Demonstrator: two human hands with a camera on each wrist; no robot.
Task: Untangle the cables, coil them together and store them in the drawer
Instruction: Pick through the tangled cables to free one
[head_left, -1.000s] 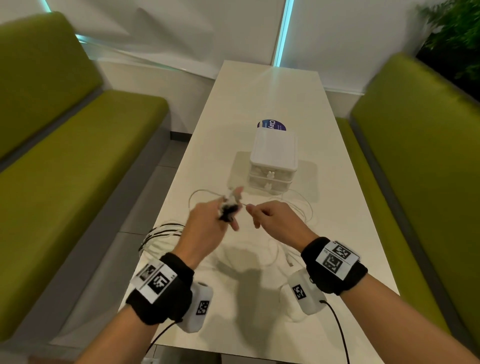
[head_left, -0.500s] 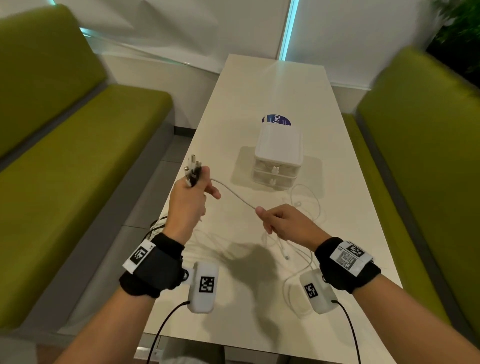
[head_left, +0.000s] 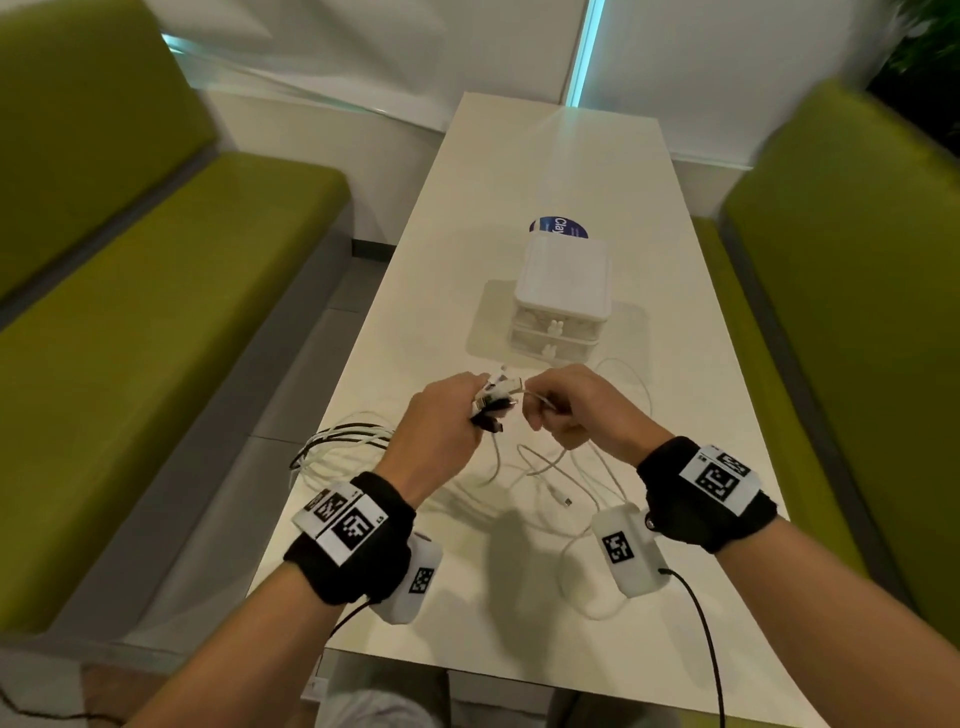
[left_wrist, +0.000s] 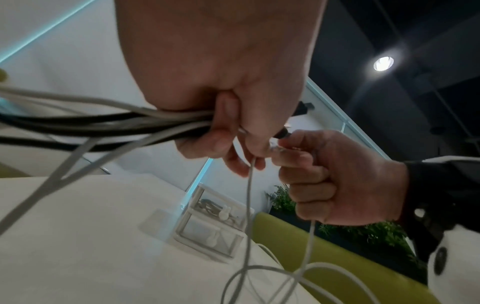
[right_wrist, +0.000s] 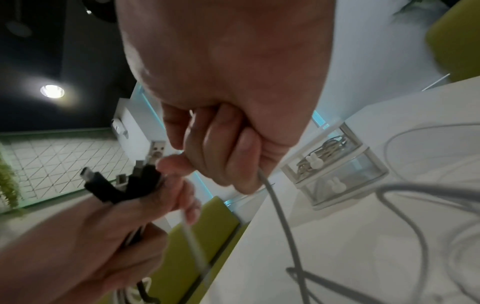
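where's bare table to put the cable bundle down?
Free: the far half of the table beyond the drawer unit and blue sticker; also the strip left of the drawer unit. Crowded: the near half, where loose white cables loop under both hands and spill over the table's left edge.

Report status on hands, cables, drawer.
Left hand grips the cable bundle; right hand holds one white cable. Drawer unit closed. Loose loops on table.
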